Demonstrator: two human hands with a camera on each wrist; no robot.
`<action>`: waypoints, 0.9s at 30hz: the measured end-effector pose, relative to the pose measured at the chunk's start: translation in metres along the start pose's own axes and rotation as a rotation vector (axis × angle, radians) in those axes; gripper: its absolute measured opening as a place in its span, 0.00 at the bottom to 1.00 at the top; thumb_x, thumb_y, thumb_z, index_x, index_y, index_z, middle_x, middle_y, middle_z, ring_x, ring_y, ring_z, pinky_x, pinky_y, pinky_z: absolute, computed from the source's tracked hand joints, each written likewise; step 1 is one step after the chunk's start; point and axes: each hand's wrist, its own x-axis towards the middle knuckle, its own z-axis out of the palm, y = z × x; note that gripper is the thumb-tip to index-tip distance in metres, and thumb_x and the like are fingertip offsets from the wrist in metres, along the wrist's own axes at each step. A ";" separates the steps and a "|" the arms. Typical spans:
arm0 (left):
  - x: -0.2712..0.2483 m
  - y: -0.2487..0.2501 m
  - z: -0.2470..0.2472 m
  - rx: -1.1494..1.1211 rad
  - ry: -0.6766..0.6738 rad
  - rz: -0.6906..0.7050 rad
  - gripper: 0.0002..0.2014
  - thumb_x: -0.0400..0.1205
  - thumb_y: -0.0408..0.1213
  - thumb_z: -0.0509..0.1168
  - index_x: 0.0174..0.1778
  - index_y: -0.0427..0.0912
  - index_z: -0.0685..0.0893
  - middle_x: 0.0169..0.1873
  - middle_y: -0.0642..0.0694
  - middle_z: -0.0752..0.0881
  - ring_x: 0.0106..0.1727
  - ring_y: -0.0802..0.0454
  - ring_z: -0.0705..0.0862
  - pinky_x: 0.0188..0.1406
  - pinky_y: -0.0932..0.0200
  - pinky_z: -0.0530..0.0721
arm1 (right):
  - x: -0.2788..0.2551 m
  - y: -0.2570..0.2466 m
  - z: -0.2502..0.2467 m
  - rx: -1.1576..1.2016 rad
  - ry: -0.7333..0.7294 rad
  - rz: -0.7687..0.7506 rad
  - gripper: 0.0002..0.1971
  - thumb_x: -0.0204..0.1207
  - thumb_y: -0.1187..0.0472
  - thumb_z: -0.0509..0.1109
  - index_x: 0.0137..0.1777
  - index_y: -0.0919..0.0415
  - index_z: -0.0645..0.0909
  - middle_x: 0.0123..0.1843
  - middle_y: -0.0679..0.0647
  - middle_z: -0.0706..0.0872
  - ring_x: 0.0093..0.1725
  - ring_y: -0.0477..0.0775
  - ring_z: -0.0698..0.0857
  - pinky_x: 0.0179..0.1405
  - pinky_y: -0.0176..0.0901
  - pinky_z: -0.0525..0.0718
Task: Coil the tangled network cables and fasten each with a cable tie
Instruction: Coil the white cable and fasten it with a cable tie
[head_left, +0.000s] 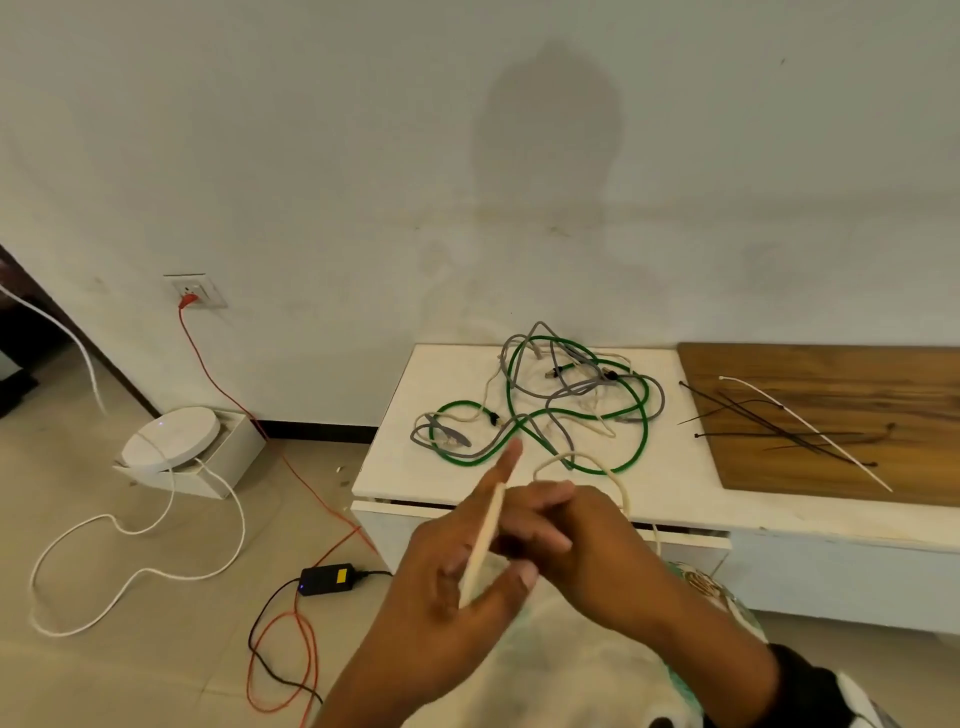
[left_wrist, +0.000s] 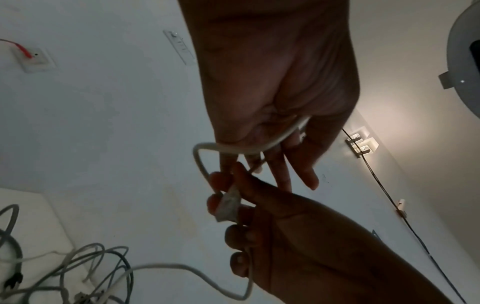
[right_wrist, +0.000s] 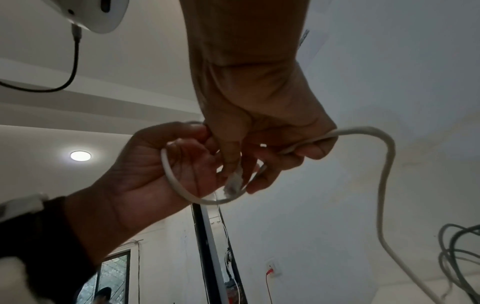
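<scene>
A cream network cable (head_left: 485, 535) runs from the tangle on the white table (head_left: 400, 457) up into both hands, held in the air before the table's front edge. My left hand (head_left: 441, 551) has its index finger straight and holds a loop of the cable between thumb and fingers. My right hand (head_left: 582, 540) grips the cable and pinches its clear plug (right_wrist: 233, 183) against the left palm. Green and grey cables (head_left: 566, 400) lie tangled together on the table. Black and white cable ties (head_left: 779, 426) lie on the wooden board (head_left: 857, 395).
On the floor to the left stand a round white device in a box (head_left: 171, 439) with a white cord, a black power adapter (head_left: 327, 579) and a red wire (head_left: 306, 478) leading to a wall socket (head_left: 195, 291). The wall rises just behind the table.
</scene>
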 end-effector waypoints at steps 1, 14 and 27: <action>-0.001 0.001 -0.001 0.041 0.009 0.034 0.09 0.76 0.44 0.67 0.48 0.46 0.87 0.61 0.54 0.86 0.77 0.50 0.69 0.75 0.42 0.67 | 0.001 0.000 -0.001 0.002 0.040 -0.019 0.05 0.76 0.58 0.70 0.45 0.45 0.85 0.43 0.44 0.86 0.44 0.48 0.84 0.49 0.56 0.83; 0.017 0.017 -0.001 -0.372 0.051 -0.615 0.21 0.76 0.57 0.65 0.28 0.43 0.83 0.23 0.38 0.82 0.14 0.51 0.74 0.14 0.65 0.69 | 0.005 -0.023 -0.007 -0.671 0.213 -0.112 0.06 0.62 0.56 0.66 0.31 0.42 0.83 0.33 0.42 0.79 0.29 0.46 0.80 0.35 0.42 0.66; 0.011 0.000 0.026 -0.187 0.340 -0.402 0.12 0.84 0.47 0.55 0.52 0.43 0.75 0.30 0.42 0.87 0.19 0.54 0.72 0.18 0.66 0.71 | 0.007 -0.002 -0.015 0.034 0.320 -0.013 0.07 0.79 0.63 0.68 0.46 0.51 0.85 0.37 0.44 0.85 0.40 0.42 0.82 0.37 0.31 0.81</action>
